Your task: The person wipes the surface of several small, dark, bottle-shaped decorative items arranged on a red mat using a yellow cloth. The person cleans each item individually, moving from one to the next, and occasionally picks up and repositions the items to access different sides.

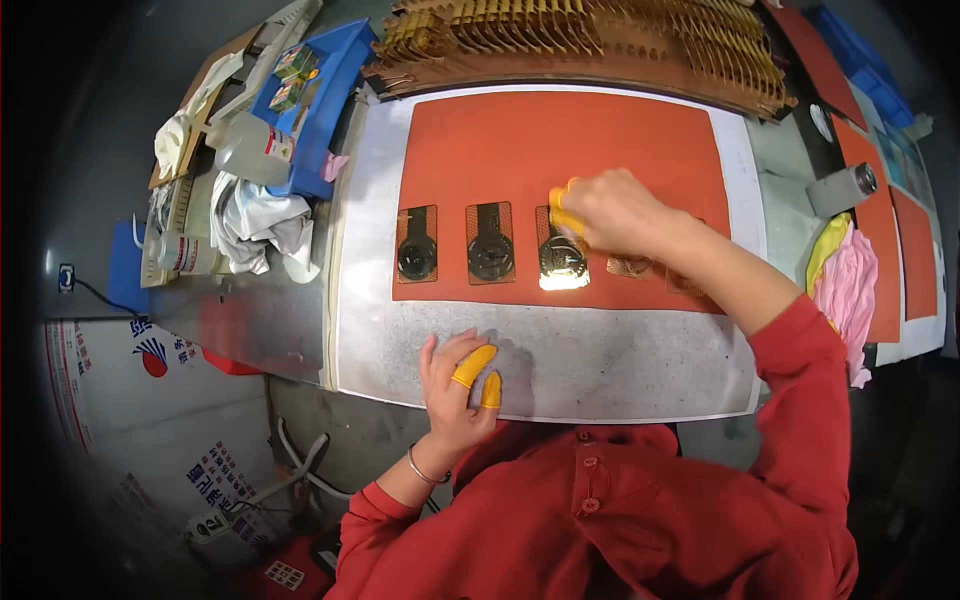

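Observation:
In a row on the orange mat (560, 140) lie several flat rectangular pieces, each with a dark round disc and a strap-like band above it. My right hand (615, 212), in yellow finger covers, is curled over the upper end of the middle piece (563, 262), whose lower edge shines brightly. Its fingers are closed, and whatever they hold is hidden. Two pieces, the leftmost (417, 258) and its neighbour (490, 258), lie to the left. Another piece (630, 266) shows partly under my right wrist. My left hand (460, 385), two fingers covered in yellow, is open and empty near the table's front edge.
Behind the mat stands a rack (590, 50) of gold-coloured curved pieces. At left are a blue tray (345, 60), a plastic bottle (250, 148) and white cloths (262, 225). A grey bottle (842, 190) and a pink cloth (848, 285) lie at right.

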Motion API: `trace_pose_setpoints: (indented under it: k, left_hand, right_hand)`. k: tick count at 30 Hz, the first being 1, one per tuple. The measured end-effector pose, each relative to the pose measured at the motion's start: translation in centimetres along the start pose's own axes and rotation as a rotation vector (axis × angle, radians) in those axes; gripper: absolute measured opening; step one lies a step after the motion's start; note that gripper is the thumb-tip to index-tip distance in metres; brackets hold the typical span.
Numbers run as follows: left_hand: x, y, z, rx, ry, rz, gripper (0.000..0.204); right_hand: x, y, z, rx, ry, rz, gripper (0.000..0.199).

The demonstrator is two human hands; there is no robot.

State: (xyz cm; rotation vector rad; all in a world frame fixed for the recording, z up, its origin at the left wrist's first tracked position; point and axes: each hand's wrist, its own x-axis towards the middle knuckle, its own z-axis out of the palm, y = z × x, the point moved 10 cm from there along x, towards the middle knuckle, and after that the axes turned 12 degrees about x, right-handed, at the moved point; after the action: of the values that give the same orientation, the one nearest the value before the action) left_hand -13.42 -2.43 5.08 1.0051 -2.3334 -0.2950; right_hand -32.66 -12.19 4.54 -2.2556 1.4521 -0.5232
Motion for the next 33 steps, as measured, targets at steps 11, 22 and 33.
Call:
trace_pose_setpoints:
  k: [11,22,33]
  left_hand:
    - [-0.2,-0.5,0.0,-0.084,-0.010,0.020,0.035]
    - [-0.6,-1.4,-1.1,-0.269,0.021,-0.026,0.028]
    - [-1.1,-8.6,-5.7,-0.188,0.103,-0.169,0.022]
  right_hand:
    - [-2.3,-5.9,1.8,0.132,-0.069,-0.212,0.007]
    - [7.7,-4.5,3.7,-0.035,-0.026,0.015,0.011]
    - [9.7,-6.4,6.4,-0.029,-0.029,-0.087,0.012]
